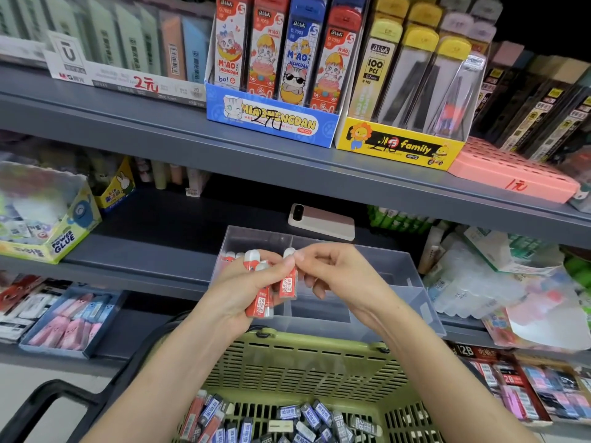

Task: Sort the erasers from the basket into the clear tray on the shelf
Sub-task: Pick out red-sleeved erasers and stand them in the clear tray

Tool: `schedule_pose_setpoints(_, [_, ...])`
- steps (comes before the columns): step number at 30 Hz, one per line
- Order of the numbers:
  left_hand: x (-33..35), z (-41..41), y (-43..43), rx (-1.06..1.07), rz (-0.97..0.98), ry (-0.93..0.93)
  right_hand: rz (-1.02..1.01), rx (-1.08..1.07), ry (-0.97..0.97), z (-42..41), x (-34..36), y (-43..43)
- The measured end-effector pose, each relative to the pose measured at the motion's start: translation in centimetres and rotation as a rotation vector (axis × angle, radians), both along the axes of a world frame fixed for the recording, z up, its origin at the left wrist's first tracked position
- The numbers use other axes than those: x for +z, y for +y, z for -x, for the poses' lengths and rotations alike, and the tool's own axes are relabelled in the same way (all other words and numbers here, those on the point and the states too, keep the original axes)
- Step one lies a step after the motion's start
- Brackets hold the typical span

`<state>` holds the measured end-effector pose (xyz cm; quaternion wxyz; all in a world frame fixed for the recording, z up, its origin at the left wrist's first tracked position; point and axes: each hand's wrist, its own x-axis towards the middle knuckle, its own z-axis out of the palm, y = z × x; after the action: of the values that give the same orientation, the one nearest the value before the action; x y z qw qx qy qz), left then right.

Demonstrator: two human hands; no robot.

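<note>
The erasers (289, 284) in play were small white blocks in red paper sleeves with white print, rounded white ends poking out. The left hand (246, 289) was closed around a bunch of them, two or three by the look of it, held upright in the fist. The right hand (332, 273) pinched the top of one red eraser between thumb and forefinger, right beside the left hand's bundle, the two hands touching. Both hovered over the near edge of the tray (399, 270), a clear hard-plastic box with a divider down the middle, sitting on the grey shelf (153, 251). A few red-and-white erasers already lay in its far-left corner. Nearer, below the wrists, the basket (303, 362) was green slotted plastic with black handles, its bottom covered by a loose heap of erasers in dark, blue and red sleeves. A phone (321, 220) lay flat just beyond the tray.
</note>
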<state>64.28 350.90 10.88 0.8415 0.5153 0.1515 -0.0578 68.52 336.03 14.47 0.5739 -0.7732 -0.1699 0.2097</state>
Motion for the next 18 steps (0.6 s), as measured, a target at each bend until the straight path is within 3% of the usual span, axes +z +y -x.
schedule_pose_setpoints(4, [0.0, 0.3, 0.8, 0.003, -0.012, -0.057, -0.138, -0.006, 0.179, -0.5, 0.3, 0.3])
schedule_pose_setpoints(8, [-0.2, 0.7, 4.5, 0.254, 0.094, -0.066, -0.270, -0.281, 0.173, -3.0, 0.3, 1.5])
schedule_pose_setpoints(11, [-0.6, 0.9, 7.4, 0.386, 0.199, -0.107, -0.175, -0.345, 0.086, -4.8, -0.5, 3.4])
schedule_pose_setpoints(18, [-2.4, 0.8, 8.7, 0.474, 0.511, -0.107, 0.121, -0.186, 0.101, -5.9, -3.4, 10.4])
